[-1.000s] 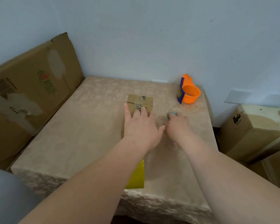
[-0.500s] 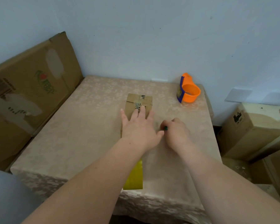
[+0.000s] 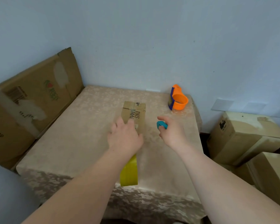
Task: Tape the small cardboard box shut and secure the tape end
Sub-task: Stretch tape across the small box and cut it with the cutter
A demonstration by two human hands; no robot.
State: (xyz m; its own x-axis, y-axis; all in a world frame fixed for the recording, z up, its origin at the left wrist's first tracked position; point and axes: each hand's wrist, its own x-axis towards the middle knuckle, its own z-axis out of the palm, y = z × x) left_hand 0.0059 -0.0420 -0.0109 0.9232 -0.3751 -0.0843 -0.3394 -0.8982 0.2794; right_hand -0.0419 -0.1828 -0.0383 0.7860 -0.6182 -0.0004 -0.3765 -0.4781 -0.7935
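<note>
2 hands worked at the small cardboard box (image 3: 135, 114), each with its own job. The left hand (image 3: 125, 139) lay palm down on the box's near end, fingers spread and flat rather than curled around anything, so it pinned the box to the table (image 3: 81, 135) instead of gripping it; that press likely kept the box from sliding while the tape was dealt with. The right hand (image 3: 172, 133) was closed around a small teal tool (image 3: 161, 124), probably a cutter, with only its rounded end showing past the thumb and forefinger. It hovered just beside the box's right side, not touching it, wrist slightly raised and forearm reaching in from the near right corner of the table.

From under the left wrist a strip of yellow tape (image 3: 129, 172) ran back to the table's near edge, seemingly the loose end awaiting cutting and pressing down. The box itself sat near the middle of the table, long axis pointing toward the far edge. An orange tape dispenser (image 3: 178, 101) stood apart by the far right corner, clear of both hands.
</note>
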